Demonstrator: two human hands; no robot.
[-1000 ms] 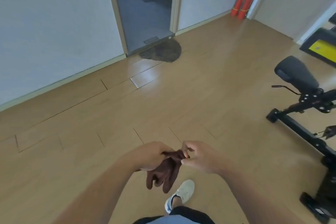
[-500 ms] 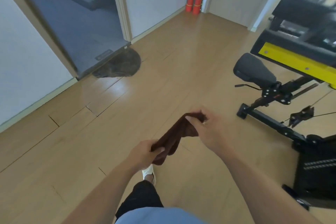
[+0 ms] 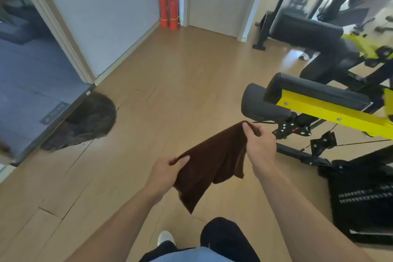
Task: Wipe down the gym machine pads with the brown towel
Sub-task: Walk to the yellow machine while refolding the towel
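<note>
Our left hand (image 3: 168,169) pinches the near edge of the brown towel (image 3: 209,162) and our right hand (image 3: 258,144) grips its far corner, so it hangs spread between them, loose ends drooping. The black pad (image 3: 260,105) sits just beyond the right hand (not yet touched). We judge wiping hasn't begun; next, carry the cloth onto that pad.

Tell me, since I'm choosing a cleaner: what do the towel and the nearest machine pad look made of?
Brown towel: soft napped cloth, likely microfibre or terry; matte, drapes in folds. Nearest pad: smooth dark grey covering, probably vinyl or synthetic leather; faint sheen, rounded edges.
</note>
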